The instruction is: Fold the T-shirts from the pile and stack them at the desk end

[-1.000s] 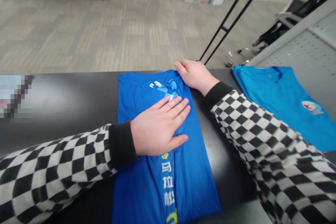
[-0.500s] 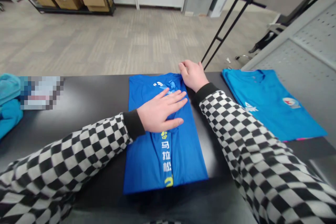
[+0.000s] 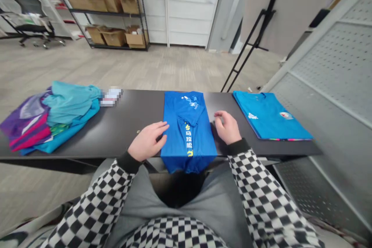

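Observation:
A dark blue T-shirt (image 3: 171, 131), folded into a long narrow strip, lies in front of me with its lower end hanging over the table's near edge. A sleeve with white and light-blue print is folded across its upper part, and yellow and white characters run down its middle. At the shirt's left edge is my left hand (image 3: 148, 140), its fingers loosely apart and holding nothing. Just off the right edge hovers my right hand (image 3: 228, 127), fingers slightly curled and thumb apart, with nothing in it.
A folded lighter-blue shirt stack (image 3: 271, 118) lies on the right of the black table (image 3: 136, 104). Rumpled clothes (image 3: 58, 116) in turquoise, purple and pink are heaped at left, beside a blurred packet (image 3: 112, 97). Beyond stand shelves with cardboard boxes (image 3: 114, 37); a perforated panel (image 3: 334, 66) borders the right.
My view has tilted up and back. The left hand has come off the shirt's middle to its left edge; the right has left the upper corner and moved down along the right side.

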Available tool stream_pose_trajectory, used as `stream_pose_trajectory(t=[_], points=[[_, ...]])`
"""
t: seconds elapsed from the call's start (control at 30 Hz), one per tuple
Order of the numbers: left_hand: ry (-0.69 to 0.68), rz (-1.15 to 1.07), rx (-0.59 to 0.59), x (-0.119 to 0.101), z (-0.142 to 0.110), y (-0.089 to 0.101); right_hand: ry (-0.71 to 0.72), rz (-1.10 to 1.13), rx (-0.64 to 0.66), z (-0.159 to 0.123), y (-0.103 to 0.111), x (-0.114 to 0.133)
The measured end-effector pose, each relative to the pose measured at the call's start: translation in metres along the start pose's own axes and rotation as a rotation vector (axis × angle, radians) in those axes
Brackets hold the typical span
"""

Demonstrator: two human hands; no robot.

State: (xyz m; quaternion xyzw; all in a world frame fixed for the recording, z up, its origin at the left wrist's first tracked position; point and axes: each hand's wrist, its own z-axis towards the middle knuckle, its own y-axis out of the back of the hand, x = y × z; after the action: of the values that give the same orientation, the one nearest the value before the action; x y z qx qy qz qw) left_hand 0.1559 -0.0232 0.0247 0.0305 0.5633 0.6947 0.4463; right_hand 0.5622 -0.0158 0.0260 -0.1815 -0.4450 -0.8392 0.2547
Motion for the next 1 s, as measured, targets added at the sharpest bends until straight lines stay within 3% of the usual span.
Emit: stream_pose_trajectory(t=[0.1, 0.23, 0.57, 0.63, 0.7, 0.77, 0.87, 0.93, 1.0], points=[[0.013, 0.101, 0.083, -0.011, -0.016, 0.001, 0.111, -0.013, 0.163, -0.031, 0.004, 0.017], [0.08, 0.152, 0.114, -0.014, -0.012, 0.001, 0.152, -0.003, 0.326, -0.044, 0.006, 0.025], [0.151, 0.139, 0.09, -0.014, -0.009, -0.001, 0.1, -0.011, 0.301, -0.045, 0.001, 0.02], [0.12, 0.099, 0.045, -0.013, -0.007, 0.002, 0.092, 0.013, 0.27, -0.044, 0.002, 0.025], [0.056, 0.015, -0.076, -0.014, -0.014, 0.004, 0.071, 0.061, 0.182, -0.046, 0.008, 0.032], [0.033, -0.09, -0.275, -0.02, -0.035, 0.003, 0.008, 0.132, 0.043, -0.055, 0.019, 0.04], [0.172, -0.244, -0.513, -0.038, -0.092, -0.01, -0.162, 0.281, -0.09, -0.096, 0.038, 0.052], [0.286, -0.355, -0.459, -0.049, -0.132, -0.026, -0.289, 0.408, -0.072, -0.137, 0.045, 0.058], [0.445, -0.453, -0.329, -0.055, -0.16, -0.045, -0.474, 0.579, -0.078, -0.177, 0.044, 0.061]])
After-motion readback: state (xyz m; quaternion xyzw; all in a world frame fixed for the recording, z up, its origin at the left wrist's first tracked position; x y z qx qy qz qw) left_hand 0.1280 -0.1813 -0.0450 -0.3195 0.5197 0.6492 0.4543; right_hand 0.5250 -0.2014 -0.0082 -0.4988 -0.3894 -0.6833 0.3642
